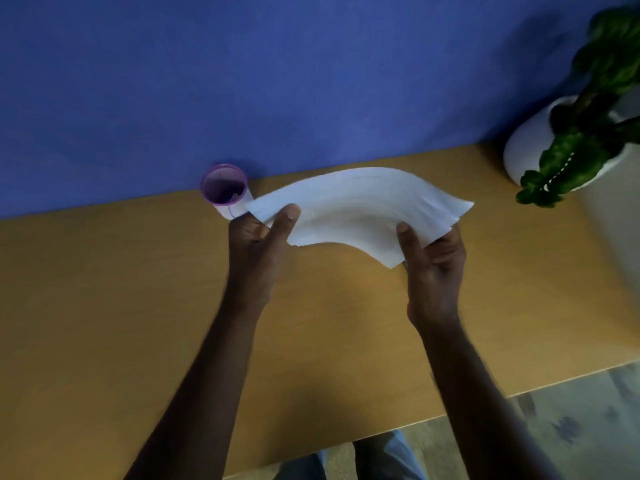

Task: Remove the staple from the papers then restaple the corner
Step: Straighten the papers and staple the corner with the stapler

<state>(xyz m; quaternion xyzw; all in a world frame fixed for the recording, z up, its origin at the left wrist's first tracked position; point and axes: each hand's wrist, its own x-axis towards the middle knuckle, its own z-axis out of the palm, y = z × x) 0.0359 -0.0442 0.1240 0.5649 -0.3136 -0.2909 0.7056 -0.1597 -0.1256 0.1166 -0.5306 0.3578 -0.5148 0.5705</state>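
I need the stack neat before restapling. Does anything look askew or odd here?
Yes. The papers, held above the table by the left hand and right hand, bow upward, and the sheets fan out unevenly at the right end. No stapler is visible.

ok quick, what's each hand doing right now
left hand: pinching the left end of the papers
right hand: gripping the papers' right end
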